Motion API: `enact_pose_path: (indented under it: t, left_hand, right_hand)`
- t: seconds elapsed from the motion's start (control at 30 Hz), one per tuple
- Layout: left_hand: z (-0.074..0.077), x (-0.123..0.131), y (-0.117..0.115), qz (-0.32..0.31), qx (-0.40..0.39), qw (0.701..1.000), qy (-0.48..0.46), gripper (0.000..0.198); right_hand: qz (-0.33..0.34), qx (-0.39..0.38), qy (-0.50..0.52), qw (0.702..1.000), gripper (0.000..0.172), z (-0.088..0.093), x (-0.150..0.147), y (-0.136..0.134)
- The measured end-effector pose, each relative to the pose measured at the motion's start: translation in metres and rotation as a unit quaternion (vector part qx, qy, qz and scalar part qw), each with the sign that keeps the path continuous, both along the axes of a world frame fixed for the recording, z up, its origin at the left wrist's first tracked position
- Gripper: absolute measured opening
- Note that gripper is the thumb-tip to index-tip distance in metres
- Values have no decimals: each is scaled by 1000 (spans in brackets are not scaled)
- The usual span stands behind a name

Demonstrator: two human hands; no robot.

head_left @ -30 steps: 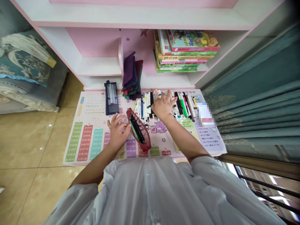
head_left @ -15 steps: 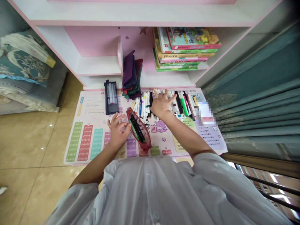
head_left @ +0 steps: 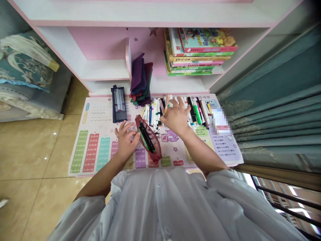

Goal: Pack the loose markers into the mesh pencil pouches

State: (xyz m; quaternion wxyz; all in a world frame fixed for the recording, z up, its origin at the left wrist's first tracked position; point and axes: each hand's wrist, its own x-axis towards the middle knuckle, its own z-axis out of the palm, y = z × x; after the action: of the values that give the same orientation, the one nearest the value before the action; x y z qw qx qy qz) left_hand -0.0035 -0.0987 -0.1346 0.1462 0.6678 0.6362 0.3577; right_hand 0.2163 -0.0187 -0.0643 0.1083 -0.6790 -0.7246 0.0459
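A dark red mesh pencil pouch (head_left: 157, 150) lies unzipped on the desk, with black and green markers (head_left: 146, 136) inside. Just left of it is my left hand (head_left: 126, 139), fingers apart, its thumb tip at the pouch's left edge. My right hand (head_left: 177, 115) reaches over a row of loose markers (head_left: 155, 110), fingers spread and palm down. Its fingertips rest on or just above the pens, and the hand hides the middle of the row. Among the pens to its right is a green marker (head_left: 197, 112).
A navy pouch of grey markers (head_left: 119, 100) lies at the back left. Beside it, folded purple, red and green pouches (head_left: 140, 80) are stacked against the shelf (head_left: 107, 70). Books (head_left: 198, 55) are piled on the right. A printed mat (head_left: 95, 154) covers the desk; a curtain (head_left: 281, 110) hangs at right.
My right hand has shifted slightly right along the marker row, uncovering a pinkish and an orange-toned pen on its left. My left hand and the red pouch have stayed put.
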Motion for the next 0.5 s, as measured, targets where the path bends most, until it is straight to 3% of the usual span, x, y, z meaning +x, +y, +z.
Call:
enact_pose_path:
  t: [0.07, 0.2, 0.33, 0.5]
  left_hand:
    - [0, 0, 0, 1, 2, 1000, 0, 28]
    - [-2, -1, 0, 5, 7, 1000, 0, 29]
    - [-3, -1, 0, 4, 5, 1000, 0, 28]
    - [-2, -2, 1, 6, 0, 1000, 9, 27]
  right_hand:
    - [48, -8, 50, 998, 10, 5, -1, -19]
    - [132, -46, 116, 983, 10, 6, -7, -54]
    - [165, -91, 112, 976, 6, -3, -18, -74]
    - [176, -104, 79, 976, 10, -17, -30, -79]
